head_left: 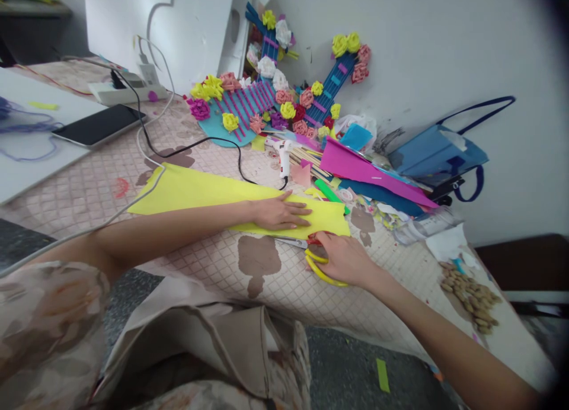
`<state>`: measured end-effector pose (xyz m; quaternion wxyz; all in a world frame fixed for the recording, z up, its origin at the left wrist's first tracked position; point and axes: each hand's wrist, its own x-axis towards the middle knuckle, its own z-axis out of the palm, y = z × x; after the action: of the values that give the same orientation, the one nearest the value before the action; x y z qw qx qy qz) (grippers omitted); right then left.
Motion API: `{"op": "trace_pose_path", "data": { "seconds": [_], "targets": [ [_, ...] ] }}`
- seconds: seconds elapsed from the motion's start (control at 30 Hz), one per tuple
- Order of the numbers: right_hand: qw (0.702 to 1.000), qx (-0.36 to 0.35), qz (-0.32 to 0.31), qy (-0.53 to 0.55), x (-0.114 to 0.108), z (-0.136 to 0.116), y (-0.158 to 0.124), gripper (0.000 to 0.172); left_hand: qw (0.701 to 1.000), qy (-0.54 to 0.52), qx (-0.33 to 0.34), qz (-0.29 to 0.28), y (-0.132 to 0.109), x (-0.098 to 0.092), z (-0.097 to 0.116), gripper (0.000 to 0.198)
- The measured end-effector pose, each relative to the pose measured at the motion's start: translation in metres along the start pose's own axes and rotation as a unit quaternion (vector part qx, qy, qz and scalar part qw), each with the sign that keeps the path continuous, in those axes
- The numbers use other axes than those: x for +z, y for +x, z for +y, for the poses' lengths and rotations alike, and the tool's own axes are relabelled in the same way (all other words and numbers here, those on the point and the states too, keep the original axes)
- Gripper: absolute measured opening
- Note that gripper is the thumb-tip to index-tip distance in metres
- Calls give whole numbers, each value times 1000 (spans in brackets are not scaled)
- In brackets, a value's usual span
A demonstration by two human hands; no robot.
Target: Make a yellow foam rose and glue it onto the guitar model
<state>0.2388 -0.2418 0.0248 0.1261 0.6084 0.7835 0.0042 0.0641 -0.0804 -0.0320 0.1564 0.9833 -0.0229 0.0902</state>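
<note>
A long yellow paper sheet [195, 188] lies across the table. My left hand [281, 211] rests flat on it with the fingers stretched out. At the sheet's near right edge, my right hand [344, 257] is closed round scissors [320, 266] with yellow and red handles. The scissor blades point left along the near edge of the paper, and whether they touch it I cannot tell. Just beyond the sheet stands a white glue gun [283, 155] with a black cord. A green roll [326, 191] lies close to the paper's far right side.
Behind are guitar-shaped pieces [244, 111] covered in paper flowers. Magenta paper [368, 170] and a blue bag [438, 149] are at the right, with peanuts [471, 297] nearer. A tablet [100, 125] and power strip [127, 90] are at the left. A white cable [144, 191] crosses the sheet's left end.
</note>
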Motion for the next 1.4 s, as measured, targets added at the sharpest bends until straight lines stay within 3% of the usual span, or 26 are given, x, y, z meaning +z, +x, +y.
{"op": "trace_pose_path", "data": {
  "seconds": [0.3,0.83,0.97,1.1,1.23,1.4],
  "targets": [
    [1000,-15,-5,5,-4,-13,13,49,1000,15,-12,-6,0,-1,2,42],
    [999,-37,34,1,3,-9,11,47,1000,18,-6,-14,-2,-6,-1,44],
    [999,-32,34,11,3,-10,10,48,1000,23,-13,3,-22,-22,-1,43],
    [999,-32,33,19,2,-11,8,46,999,33,-36,-16,-55,-35,-1,43],
    [999,-28,32,23,0,-13,9,45,998,29,-43,-34,-78,-34,-2,44],
    [999,-19,22,22,-3,-18,14,50,998,24,-37,-34,-82,-27,-2,44]
  ]
}}
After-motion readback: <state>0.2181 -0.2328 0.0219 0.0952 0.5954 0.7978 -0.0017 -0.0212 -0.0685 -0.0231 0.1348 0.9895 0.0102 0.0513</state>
